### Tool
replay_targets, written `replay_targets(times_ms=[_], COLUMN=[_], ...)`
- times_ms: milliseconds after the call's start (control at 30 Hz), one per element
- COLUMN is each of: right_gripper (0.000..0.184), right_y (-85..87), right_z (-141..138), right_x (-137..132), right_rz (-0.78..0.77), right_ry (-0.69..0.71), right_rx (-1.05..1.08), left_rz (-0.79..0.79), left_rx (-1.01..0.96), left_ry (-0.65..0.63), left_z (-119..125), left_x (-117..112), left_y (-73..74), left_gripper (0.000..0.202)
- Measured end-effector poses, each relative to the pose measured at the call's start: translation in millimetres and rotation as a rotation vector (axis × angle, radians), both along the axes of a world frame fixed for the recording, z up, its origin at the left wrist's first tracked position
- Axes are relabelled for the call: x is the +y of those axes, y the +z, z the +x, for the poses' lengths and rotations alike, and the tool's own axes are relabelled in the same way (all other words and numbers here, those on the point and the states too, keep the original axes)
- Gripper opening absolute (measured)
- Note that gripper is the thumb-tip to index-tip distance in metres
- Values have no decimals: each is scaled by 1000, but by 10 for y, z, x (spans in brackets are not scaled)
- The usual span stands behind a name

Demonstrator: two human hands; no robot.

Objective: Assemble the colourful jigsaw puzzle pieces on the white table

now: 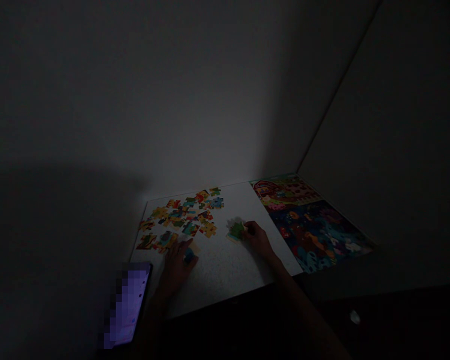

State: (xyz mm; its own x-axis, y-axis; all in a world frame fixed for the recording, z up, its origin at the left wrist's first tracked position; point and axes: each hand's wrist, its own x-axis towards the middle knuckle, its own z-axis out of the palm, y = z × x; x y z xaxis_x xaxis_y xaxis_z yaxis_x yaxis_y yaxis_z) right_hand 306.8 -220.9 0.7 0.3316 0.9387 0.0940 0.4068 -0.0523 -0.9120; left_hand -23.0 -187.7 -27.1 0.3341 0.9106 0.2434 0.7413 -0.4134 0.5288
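In the dim head view, several jigsaw puzzle pieces point(180, 215) lie loose and partly overlapping on the white table point(213, 280). My right hand point(258, 240) is closed in a pinch at the edge of a green puzzle piece point(236, 230), low over the tabletop. Further left, my left hand point(175, 265) curls its thumb and fingers around a puzzle piece point(189, 255) with a dark blue patch. The fingers cover part of that piece. The nearest loose pieces lie just beyond the left fingertips.
Two colourful picture sheets or finished puzzles, a farm scene point(288, 192) and a dark blue scene point(318, 232), lie on the right side. A lit phone or tablet point(129, 305) stands at the front left. Pale walls point(195, 100) rise behind the table.
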Motion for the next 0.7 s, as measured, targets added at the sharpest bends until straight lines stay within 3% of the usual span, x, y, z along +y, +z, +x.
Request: replay_targets(times_ms=[233,333,500,700], right_gripper=[31,31,26,30], right_y=[-14,-43,-114,-103], right_z=[-156,-170,-144,-149], right_x=[-4,-28,-23,-52], right_rz=[0,45,72,138], right_ry=[-60,-85,-59,-61], right_rx=[-132,-179,-245,-251], left_rz=[-14,-35,-101,-177], left_rx=[-10,14,-8,-77], left_ry=[57,58,15,-4], left_z=[9,19,8,85], left_x=[2,-16,36,58], left_y=[-106,-130,-57,62], left_gripper=[62,57,42,48])
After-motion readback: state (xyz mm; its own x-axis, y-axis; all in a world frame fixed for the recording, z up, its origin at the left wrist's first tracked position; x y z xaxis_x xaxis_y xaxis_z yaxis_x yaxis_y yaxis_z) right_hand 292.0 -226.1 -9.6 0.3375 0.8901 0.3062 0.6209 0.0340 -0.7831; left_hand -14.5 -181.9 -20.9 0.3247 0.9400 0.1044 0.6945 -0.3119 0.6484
